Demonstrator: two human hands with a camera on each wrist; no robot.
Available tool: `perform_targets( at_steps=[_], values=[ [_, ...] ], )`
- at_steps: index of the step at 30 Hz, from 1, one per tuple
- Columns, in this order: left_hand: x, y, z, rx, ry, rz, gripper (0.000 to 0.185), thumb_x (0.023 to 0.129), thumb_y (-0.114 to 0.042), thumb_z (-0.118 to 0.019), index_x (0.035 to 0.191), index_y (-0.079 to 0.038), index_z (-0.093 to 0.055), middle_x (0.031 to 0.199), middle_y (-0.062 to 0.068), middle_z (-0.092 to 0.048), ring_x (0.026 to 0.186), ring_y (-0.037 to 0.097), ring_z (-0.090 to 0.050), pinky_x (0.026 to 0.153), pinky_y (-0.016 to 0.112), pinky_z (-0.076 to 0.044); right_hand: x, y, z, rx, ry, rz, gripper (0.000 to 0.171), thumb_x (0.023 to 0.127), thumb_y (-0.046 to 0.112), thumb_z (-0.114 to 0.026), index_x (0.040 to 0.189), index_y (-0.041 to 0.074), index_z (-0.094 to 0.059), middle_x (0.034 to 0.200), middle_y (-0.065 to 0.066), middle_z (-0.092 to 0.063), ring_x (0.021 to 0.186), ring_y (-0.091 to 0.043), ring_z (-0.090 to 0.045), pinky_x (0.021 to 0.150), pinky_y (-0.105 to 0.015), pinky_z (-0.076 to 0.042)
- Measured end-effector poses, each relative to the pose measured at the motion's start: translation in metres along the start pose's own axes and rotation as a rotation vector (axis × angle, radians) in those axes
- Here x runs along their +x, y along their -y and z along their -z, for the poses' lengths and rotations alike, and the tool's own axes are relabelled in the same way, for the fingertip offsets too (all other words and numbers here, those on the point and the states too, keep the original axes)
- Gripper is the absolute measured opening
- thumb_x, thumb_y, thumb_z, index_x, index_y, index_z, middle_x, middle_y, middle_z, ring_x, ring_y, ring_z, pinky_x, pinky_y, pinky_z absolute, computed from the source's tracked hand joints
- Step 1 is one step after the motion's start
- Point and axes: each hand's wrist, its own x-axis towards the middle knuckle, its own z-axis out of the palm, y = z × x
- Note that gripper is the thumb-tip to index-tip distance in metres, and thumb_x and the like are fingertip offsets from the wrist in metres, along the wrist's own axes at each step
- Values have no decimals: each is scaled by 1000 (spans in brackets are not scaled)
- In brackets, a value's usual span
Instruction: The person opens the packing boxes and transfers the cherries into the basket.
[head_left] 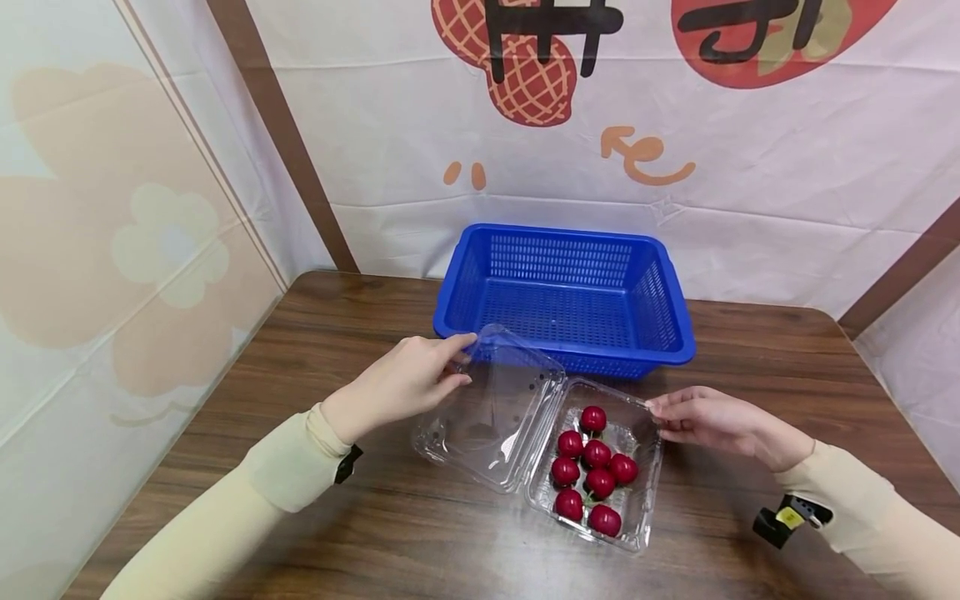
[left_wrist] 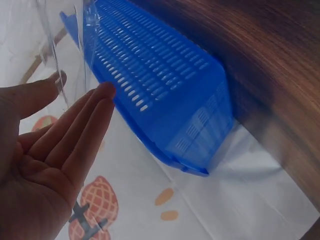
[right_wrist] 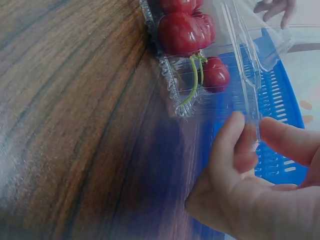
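Observation:
A clear plastic clamshell box [head_left: 651,500] sits on the table with its hinged lid [head_left: 487,417] swung out to the left. Several dark red cherries [head_left: 596,454] lie in its base, some with green stems [right_wrist: 194,82]. At the lid's far left edge is my left hand [head_left: 405,379]; its fingers are nearly straight, the thumb apart from them, and in the left wrist view the thumb tip [left_wrist: 60,80] overlaps the clear plastic. My right hand [head_left: 720,425] pinches the base's right rim between thumb and fingers, as the right wrist view [right_wrist: 260,170] shows.
Behind the box stands a blue perforated plastic basket [head_left: 566,353], close to the lid's far edge. The wooden table [head_left: 360,533] ends at the back against a printed cloth wall [head_left: 390,150]. Another cloth panel [head_left: 135,250] borders its left side.

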Motion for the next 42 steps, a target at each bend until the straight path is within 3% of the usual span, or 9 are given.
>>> perform_targets(
  at_steps=[8,18,21,29,42],
  values=[
    [-9,3,0,-63,73,80,55,80,-15,-75,125,8,-52,86,8,-74,68,15,-69,54,20,-51,2,7,-1,2,6,16,17,97,9,-50,103,10,-66,98,6,-61,92,-5,-58,90,-23,-52],
    [-18,8,-4,-76,110,137,75,76,-17,-79,135,7,-40,75,3,-72,59,5,-62,55,22,-52,5,17,-2,11,11,26,16,97,9,-50,103,11,-65,97,6,-62,91,-3,-58,87,-20,-52],
    [-20,10,-7,-80,118,158,79,74,-19,-81,137,2,-37,72,-1,-70,57,4,-60,54,22,-51,8,19,-1,17,13,29,17,97,8,-49,101,11,-66,97,7,-62,90,-2,-58,86,-20,-52],
    [-21,11,-10,-101,114,212,54,73,-17,-81,113,-4,-47,70,-5,-69,58,2,-58,53,21,-49,13,19,0,15,-5,36,21,98,8,-48,97,13,-68,94,8,-63,89,-2,-58,85,-20,-52],
    [-21,19,-18,-102,150,316,41,75,-13,-79,103,-3,-50,71,-2,-69,63,8,-64,54,22,-51,27,14,-3,56,-34,73,17,96,5,-51,93,15,-65,92,8,-64,86,-2,-58,83,-20,-52]
  ],
)
